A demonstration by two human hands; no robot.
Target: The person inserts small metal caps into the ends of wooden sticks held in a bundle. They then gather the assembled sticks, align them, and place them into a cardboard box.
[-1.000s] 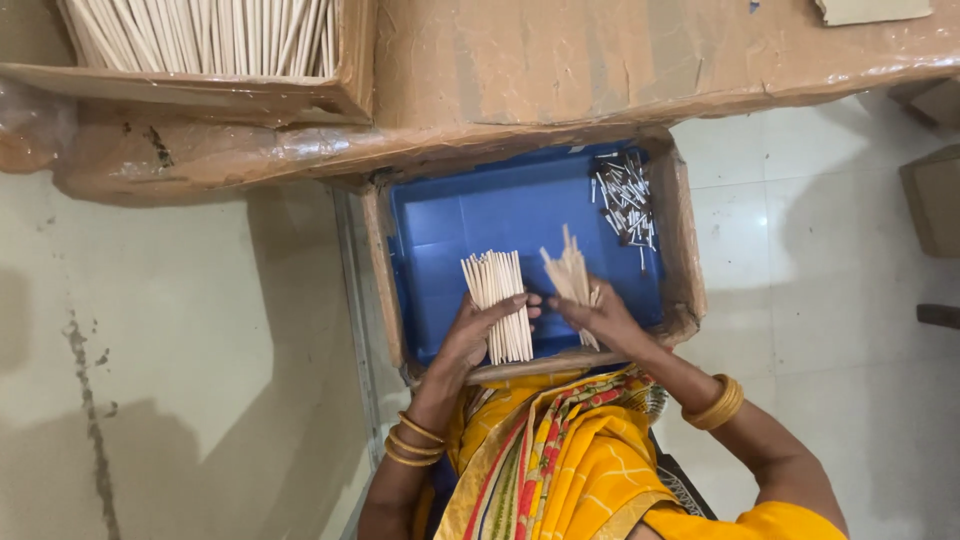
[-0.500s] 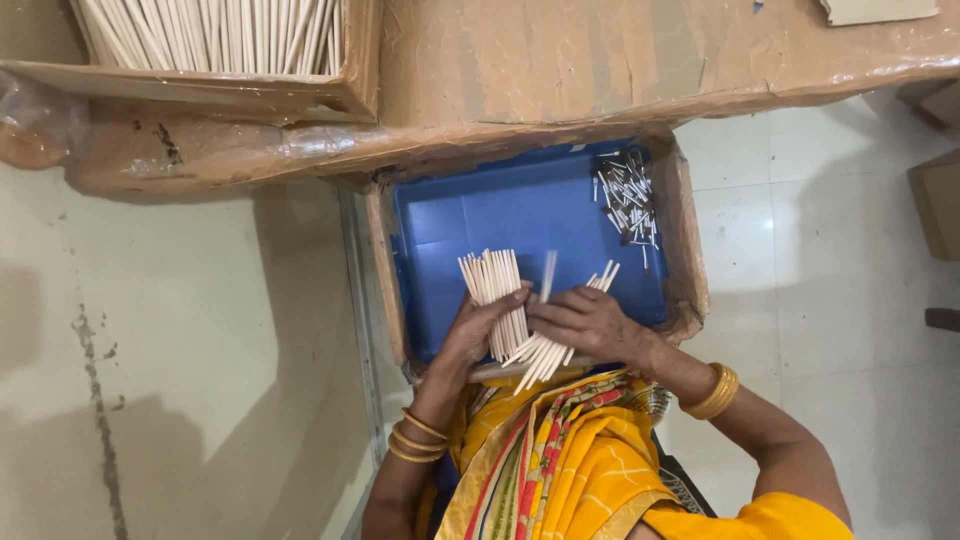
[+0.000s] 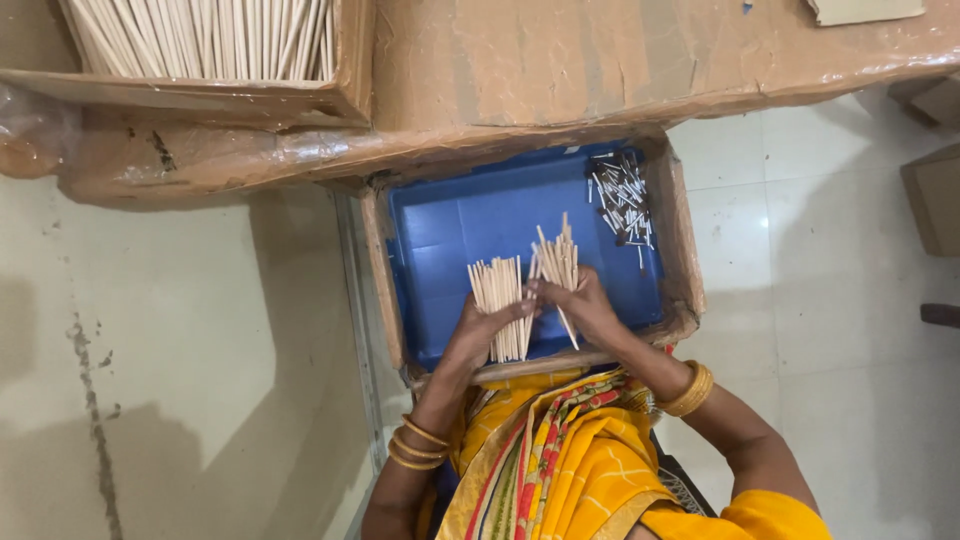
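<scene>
My left hand [image 3: 483, 332] grips a flat bundle of pale wooden sticks [image 3: 499, 292] that points away from me over the blue tray [image 3: 450, 235]. My right hand [image 3: 588, 306] holds a second, smaller bunch of the same sticks [image 3: 558, 264], fanned and nearly upright, right beside the first bundle. The two hands touch at the fingertips above the tray's near half. Gold bangles circle both wrists.
A scatter of short dark-tipped sticks [image 3: 622, 198] lies in the tray's far right corner. The tray sits inside a cardboard box [image 3: 684, 262]. Behind it is a taped cardboard surface [image 3: 560, 70], and a box of long pale sticks [image 3: 215, 38] stands at the upper left. Pale floor tiles lie on both sides.
My right hand has swung its bunch of sticks from pointing down near my lap back up to nearly upright beside the left bundle. The left hand has stayed in place.
</scene>
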